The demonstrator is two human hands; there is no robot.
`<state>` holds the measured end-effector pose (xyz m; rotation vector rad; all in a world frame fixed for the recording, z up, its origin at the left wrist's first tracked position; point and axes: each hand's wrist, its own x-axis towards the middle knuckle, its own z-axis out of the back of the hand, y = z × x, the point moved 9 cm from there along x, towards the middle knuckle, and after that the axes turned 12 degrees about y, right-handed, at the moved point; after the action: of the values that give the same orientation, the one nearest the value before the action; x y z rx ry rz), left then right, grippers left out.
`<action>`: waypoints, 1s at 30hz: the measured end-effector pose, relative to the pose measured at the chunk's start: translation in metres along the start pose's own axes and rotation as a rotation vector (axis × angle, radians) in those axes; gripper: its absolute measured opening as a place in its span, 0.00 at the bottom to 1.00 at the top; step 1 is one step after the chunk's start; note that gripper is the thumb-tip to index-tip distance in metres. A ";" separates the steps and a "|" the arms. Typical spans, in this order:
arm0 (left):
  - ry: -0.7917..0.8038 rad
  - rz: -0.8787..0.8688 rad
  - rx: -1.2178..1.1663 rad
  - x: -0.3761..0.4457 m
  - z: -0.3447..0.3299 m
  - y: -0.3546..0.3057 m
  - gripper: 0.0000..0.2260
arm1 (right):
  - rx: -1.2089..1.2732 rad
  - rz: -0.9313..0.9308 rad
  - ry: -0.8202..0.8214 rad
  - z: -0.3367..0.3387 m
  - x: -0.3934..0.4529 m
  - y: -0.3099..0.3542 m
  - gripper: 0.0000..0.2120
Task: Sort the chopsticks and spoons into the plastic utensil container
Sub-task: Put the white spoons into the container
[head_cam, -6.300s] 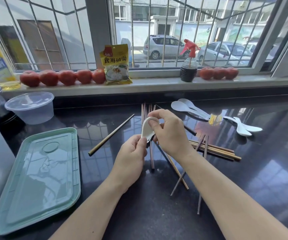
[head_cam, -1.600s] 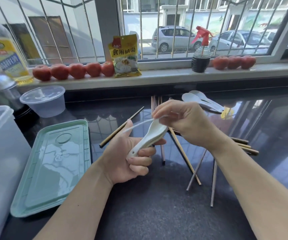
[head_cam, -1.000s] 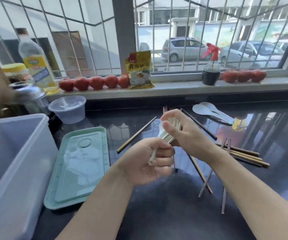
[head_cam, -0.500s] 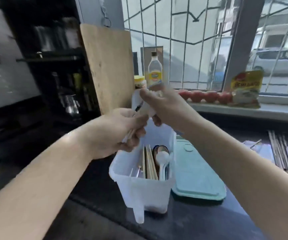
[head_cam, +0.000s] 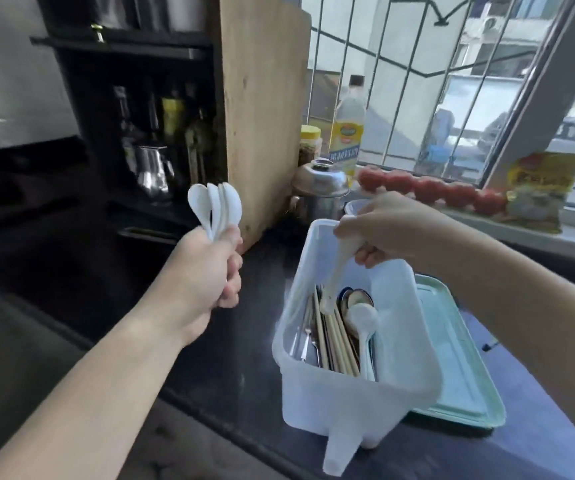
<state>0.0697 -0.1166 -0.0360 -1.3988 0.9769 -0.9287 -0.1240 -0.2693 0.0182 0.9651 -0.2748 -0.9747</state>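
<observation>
Step in hand: loading spoons. Right hand (head_cam: 379, 230) pinched white spoon (head_cam: 336, 271), handle down, inside container (head_cam: 355, 393) (chopsticks (head_cam: 334, 337) already in). Left hand (head_cam: 209, 275) gripped spoon bunch (head_cam: 215, 207), clear of container. Next likely: release, pass another across.

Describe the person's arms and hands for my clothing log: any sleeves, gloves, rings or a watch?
Both forearms are bare right to the frame edge, with no sleeve in view. The left hand and right hand wear no gloves. No ring, watch or bracelet shows on either. The fingers are bare; nails are too blurred to judge.
</observation>
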 end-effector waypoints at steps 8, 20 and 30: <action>0.164 0.006 0.024 -0.007 -0.025 0.008 0.10 | -0.276 -0.303 0.453 -0.103 0.013 -0.059 0.09; 0.188 0.010 -0.014 -0.023 -0.032 0.009 0.11 | -0.391 -0.311 0.638 -0.125 0.004 -0.066 0.17; 0.193 -0.001 -0.018 -0.031 -0.033 0.004 0.11 | -1.077 -0.084 0.431 -0.105 0.004 -0.030 0.10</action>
<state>0.0281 -0.0989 -0.0380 -1.3423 1.1303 -1.0731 -0.0773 -0.2188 -0.0668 0.1630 0.6181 -0.7921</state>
